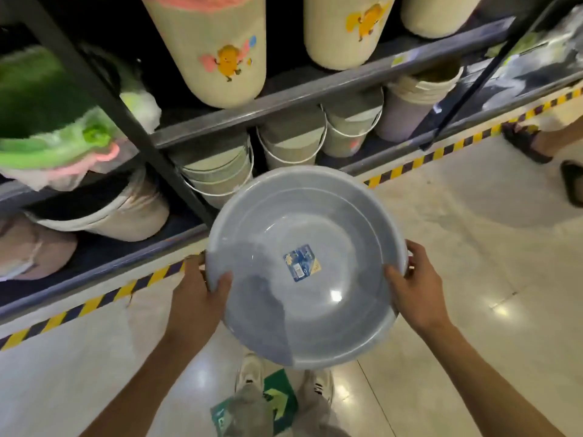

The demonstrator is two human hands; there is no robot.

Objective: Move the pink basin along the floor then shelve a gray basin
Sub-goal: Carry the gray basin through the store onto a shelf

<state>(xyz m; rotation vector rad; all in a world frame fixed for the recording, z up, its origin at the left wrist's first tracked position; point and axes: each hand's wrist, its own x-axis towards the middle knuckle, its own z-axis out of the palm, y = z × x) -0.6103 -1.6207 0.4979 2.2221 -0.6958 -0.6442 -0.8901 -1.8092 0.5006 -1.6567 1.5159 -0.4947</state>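
While held clear of the floor before the shelf's front edge, gray basin (307, 266) appears light, stiff, smooth plastic, likely slippery. Left hand (202, 291) and right hand (416, 285) each clasp opposite rim edges, thumbs inside; the rim looks the best hold.

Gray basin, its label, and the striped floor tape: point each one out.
gray basin (315, 216), head view, on the bare inner wall above the label.
label (302, 263), head view, on the middle of the blue sticker.
striped floor tape (91, 304), head view, on a yellow stripe left of the hands.
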